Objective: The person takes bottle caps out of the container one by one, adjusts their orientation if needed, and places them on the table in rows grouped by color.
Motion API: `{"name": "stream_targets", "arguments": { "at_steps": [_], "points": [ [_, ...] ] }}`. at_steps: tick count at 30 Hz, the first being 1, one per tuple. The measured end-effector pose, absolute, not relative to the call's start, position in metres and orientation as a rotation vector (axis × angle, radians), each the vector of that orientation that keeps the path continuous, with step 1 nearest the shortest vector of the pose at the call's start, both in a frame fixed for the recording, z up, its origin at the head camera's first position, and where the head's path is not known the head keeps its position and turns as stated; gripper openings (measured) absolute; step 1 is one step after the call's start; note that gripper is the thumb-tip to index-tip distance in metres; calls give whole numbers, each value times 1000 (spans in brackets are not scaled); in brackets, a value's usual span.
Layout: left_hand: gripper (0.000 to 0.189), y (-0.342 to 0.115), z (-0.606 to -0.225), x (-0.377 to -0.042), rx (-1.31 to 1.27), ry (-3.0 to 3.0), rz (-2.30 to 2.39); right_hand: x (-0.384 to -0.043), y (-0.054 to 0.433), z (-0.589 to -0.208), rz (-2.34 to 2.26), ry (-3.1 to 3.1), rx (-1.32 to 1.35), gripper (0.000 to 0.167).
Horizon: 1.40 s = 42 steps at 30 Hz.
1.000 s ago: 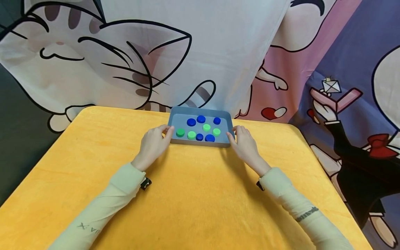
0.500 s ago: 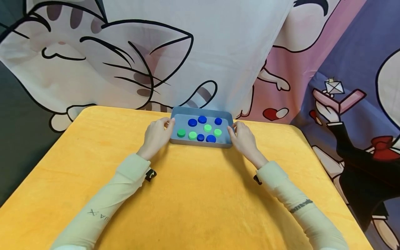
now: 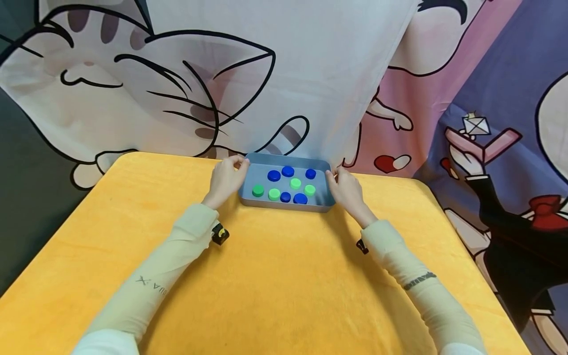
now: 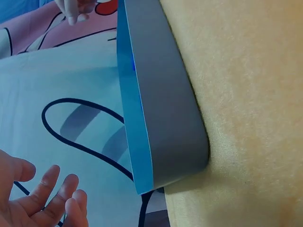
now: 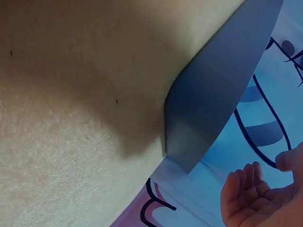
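A shallow blue-grey tray (image 3: 286, 208) lies flat at the far side of the table. Spread over its floor are several blue discs (image 3: 273, 175), three light green discs (image 3: 295, 183) and a darker green disc (image 3: 258, 190). My left hand (image 3: 225, 182) is beside the tray's left end; in the left wrist view its loosely bent fingers (image 4: 51, 182) stand apart from the tray wall (image 4: 165, 109). At the right end is my right hand (image 3: 347, 192), fingers (image 5: 244, 182) relaxed and apart from the wall (image 5: 218, 85) in the right wrist view.
Yellow cloth covers the table (image 3: 284, 276). Directly behind its far edge hangs a printed curtain (image 3: 337, 74) with cartoon figures. Long pale sleeves (image 3: 155, 281) cover both forearms, and a small black device (image 3: 220, 233) sits at the left wrist.
Both hands have lifted off the tray's sides, rising slightly toward its far corners. The forearms have drawn a little inward. The discs keep their arrangement in the tray.
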<state>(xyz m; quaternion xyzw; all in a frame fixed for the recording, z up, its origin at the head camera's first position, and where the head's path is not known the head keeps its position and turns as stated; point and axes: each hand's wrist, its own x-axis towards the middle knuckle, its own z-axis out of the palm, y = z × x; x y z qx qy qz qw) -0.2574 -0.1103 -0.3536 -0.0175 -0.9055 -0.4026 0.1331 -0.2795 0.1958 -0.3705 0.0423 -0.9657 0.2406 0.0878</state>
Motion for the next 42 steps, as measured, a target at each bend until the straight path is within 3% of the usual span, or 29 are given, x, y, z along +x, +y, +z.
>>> {"name": "stream_targets", "arguments": {
  "at_steps": [11,25,42],
  "points": [
    [37,-116,-365,-277,72,-2659,-1234,-298,202,-378,677,-2906,53,44],
    [43,-121,-382,-289,137,-2730,-1210,-312,201,-392,664,-2956,-41,40],
    [37,-121,-400,-296,233,-2852,-1196,-318,204,-406,661,-3058,-188,43]
  ]
}}
